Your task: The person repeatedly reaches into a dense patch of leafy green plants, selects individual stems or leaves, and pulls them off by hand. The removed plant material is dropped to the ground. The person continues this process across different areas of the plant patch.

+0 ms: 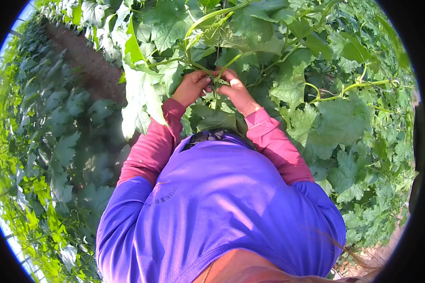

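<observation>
My left hand point(191, 87) and my right hand point(236, 90) meet in front of my waist, at a joint of a green climbing vine. The fingers of both pinch the vine stem point(202, 68) where a leaf stalk point(230, 64) branches off. A small dark grey thing point(208, 80) shows at my left fingertips; I cannot tell what it is. From above, a thin line point(217, 53) runs down to the fingers. Broad lobed leaves surround the hands, and a large sunlit leaf point(141, 95) hangs beside my left wrist. Parts of the fingertips are hidden.
Above the hands, a thick vine shoot with curled tendrils point(212, 31) arches across. Dense foliage point(340, 120) stands on the right, with more stems through it. A bare soil path point(88, 63) runs at the upper left, beside another leafy row point(53, 106).
</observation>
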Motion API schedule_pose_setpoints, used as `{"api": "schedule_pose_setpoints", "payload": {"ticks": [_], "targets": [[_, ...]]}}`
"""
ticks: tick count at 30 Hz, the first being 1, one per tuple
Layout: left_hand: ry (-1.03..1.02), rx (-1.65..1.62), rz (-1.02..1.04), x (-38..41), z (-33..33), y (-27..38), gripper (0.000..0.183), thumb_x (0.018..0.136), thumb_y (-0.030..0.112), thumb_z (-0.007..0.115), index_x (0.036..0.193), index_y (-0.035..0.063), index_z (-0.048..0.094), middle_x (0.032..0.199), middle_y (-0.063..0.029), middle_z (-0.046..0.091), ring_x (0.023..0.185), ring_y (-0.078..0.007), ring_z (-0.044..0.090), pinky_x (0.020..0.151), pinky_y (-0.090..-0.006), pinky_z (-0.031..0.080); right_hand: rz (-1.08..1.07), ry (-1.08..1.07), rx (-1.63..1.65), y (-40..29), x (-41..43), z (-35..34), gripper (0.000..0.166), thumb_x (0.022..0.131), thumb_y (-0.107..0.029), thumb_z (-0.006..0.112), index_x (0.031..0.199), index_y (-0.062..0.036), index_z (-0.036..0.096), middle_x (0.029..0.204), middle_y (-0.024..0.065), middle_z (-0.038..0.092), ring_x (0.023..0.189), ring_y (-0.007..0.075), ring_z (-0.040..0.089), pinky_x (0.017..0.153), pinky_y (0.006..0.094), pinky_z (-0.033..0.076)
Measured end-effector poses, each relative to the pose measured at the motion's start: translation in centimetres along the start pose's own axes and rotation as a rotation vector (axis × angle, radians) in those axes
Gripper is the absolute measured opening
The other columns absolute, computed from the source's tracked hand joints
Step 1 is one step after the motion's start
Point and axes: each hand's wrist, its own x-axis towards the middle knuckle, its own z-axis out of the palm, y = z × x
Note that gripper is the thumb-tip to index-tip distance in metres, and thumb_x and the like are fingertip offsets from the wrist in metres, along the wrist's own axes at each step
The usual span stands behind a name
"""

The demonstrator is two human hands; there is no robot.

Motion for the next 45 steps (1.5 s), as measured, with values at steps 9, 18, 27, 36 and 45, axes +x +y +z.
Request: {"api": "schedule_pose_setpoints", "payload": {"ticks": [9,18,27,36,45], "targets": [[0.228,0.091,0.175,-2.8,-2.8,-0.3,0.016,0.087,0.012,0.054,0.096,0.0011,0.062,0.08,-0.0051,0.062,0.07,-0.0111,0.055,0.065,-0.0266,0.045,0.15,-0.342,0.285,-0.2,1.8,1.1,0.011,0.09,-0.01,0.055,0.099,-0.0068,0.049,0.097,0.0006,0.054,0.094,0.0113,0.054,0.082,0.0243,0.04],[0.699,0.566,0.205,-3.3,-10.3,-2.2,0.012,0.088,0.013,0.056,0.09,0.0039,0.063,0.069,-0.0062,0.061,0.055,-0.0137,0.054,0.055,-0.0259,0.044,0.312,-0.49,0.168,-3.1,-0.9,0.2,0.018,0.085,-0.001,0.059,0.101,-0.0052,0.052,0.096,0.0047,0.061,0.091,0.0129,0.06,0.077,0.0259,0.047],[0.254,-0.026,0.155,-6.0,-0.2,3.2,0.041,0.084,0.014,0.065,0.12,0.0045,0.048,0.083,-0.0011,0.056,0.053,-0.0054,0.048,0.047,-0.0203,0.036,0.044,-0.074,-0.017,1.5,-0.9,0.2,0.023,0.079,-0.013,0.07,0.098,-0.0034,0.062,0.089,0.0067,0.066,0.081,0.016,0.062,0.072,0.0293,0.047],[-0.136,-0.502,0.081,-1.7,-3.3,-2.7,0.039,0.09,0.027,0.055,0.119,0.0009,0.05,0.107,-0.0161,0.063,0.078,-0.0151,0.061,0.059,-0.0237,0.047,-0.058,-0.701,-0.693,-10.6,-5.6,-0.7,0.036,0.084,-0.023,0.063,0.114,-0.0031,0.059,0.1,0.0139,0.065,0.081,0.0207,0.064,0.07,0.0307,0.05],[0.123,-0.301,0.101,-3.4,-1.1,-1.5,0.038,0.094,0.04,0.049,0.107,0.0042,0.048,0.103,-0.0097,0.059,0.086,-0.0189,0.064,0.064,-0.0258,0.05,-0.206,0.164,-0.003,-22.2,6.1,-4.9,0.062,0.089,-0.009,0.057,0.136,0.0104,0.022,0.14,0.0269,0.032,0.062,0.0151,0.062,0.047,0.0224,0.048]]}}
